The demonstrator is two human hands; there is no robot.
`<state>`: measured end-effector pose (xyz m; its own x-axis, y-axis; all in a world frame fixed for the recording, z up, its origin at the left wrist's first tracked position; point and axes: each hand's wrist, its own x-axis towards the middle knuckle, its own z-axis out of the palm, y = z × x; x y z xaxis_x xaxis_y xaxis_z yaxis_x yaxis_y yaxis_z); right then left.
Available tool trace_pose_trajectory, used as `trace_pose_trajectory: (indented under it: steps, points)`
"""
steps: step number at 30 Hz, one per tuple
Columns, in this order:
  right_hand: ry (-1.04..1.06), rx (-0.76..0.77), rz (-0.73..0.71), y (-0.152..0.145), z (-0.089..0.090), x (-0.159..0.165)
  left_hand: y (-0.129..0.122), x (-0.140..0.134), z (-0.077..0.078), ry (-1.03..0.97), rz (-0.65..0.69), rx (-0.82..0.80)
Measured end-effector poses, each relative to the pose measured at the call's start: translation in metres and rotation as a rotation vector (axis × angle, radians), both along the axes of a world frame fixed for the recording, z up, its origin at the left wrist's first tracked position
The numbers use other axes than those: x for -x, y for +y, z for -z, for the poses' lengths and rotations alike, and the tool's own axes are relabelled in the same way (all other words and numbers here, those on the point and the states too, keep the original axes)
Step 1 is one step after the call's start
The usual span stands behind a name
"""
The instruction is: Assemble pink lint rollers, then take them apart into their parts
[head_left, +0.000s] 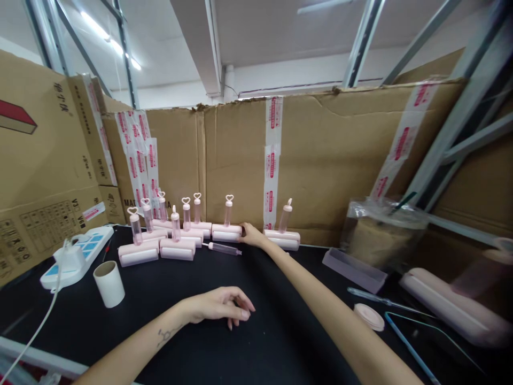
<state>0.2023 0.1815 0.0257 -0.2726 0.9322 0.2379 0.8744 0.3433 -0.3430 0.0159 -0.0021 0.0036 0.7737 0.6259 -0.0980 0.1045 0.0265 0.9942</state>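
My right hand (pixel 251 235) reaches far across the black table, its fingers closed about the right end of a pink lint roller (pixel 226 233). That roller stands with its see-through handle and heart-shaped loop pointing up. Nearer to me, my left hand (pixel 222 307) hovers over the table, fingers loosely bent and apart, holding nothing. A loose clear handle (pixel 224 249) lies in front of the touched roller. To its left, several similar pink rollers (pixel 139 252) stand in a cluster. Another upright roller (pixel 282 239) is just right of my right hand.
Left are a white power strip (pixel 96 240) with a plugged-in charger and a white tube (pixel 109 284). Right are a bagged drink cup (pixel 377 238), a lilac tray (pixel 355 270), a pink round lid (pixel 368 317) and a blurred roller (pixel 452 307). Cardboard walls (pixel 332 160) enclose the table.
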Motion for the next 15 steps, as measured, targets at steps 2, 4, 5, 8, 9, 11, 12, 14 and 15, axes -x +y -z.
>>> trace_pose_trajectory:
  steps: [2,4,5,8,9,11,12,14,15]
  points:
    - [-0.038,-0.036,0.028,-0.006,-0.004,0.001,0.000,0.000,0.000,0.003,-0.006,-0.006]
    - [-0.077,-0.083,0.065,-0.017,-0.012,-0.002,-0.001,0.000,0.001,0.003,-0.024,-0.019]
    - [-0.101,-0.107,0.087,-0.024,-0.016,-0.005,-0.001,-0.001,0.002,0.002,-0.042,-0.035]
    - [-0.188,-0.155,0.165,-0.053,-0.026,-0.021,0.001,-0.004,0.008,-0.009,-0.126,-0.115]
    - [-0.220,-0.162,0.195,-0.064,-0.027,-0.027,0.003,-0.005,0.010,-0.012,-0.156,-0.147]
    - [-0.278,-0.171,0.263,-0.086,-0.024,-0.037,0.006,-0.005,0.013,-0.010,-0.208,-0.208]
    - [-0.303,-0.172,0.294,-0.096,-0.021,-0.040,0.008,-0.005,0.014,-0.003,-0.229,-0.239]
    - [-0.346,-0.167,0.347,-0.111,-0.014,-0.043,0.011,-0.003,0.015,0.026,-0.276,-0.323]
    - [-0.364,-0.163,0.367,-0.117,-0.010,-0.043,0.013,-0.001,0.014,0.048,-0.302,-0.376]
